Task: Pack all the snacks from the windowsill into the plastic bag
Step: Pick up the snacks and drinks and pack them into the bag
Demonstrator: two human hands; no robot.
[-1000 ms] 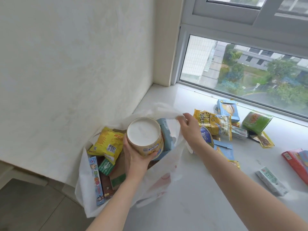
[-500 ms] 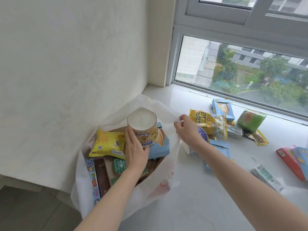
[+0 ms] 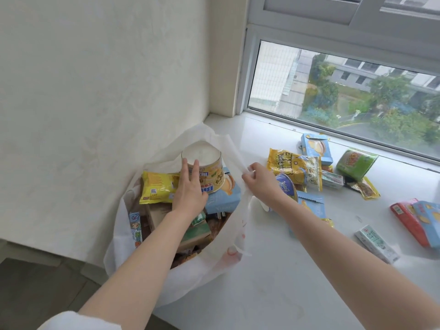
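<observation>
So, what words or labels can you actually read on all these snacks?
Nothing reads clearly.
Round tub: big blue letters, upside down, partly behind the left hand; unreadable.
Yellow packet on the sill: dark print, blurred.
Plastic bag, pinched by the right hand: red marks, illegible.

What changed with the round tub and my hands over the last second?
The round tub went down into the plastic bag, onto the blue box. The left hand opened, fingers now flat against it. The right hand kept pinching the bag's rim. Snacks on the windowsill stayed put.

Thin white plastic bag [image 3: 214, 270], glossy foil snack packets [image 3: 295, 166], smooth polished windowsill [image 3: 273, 282].
</observation>
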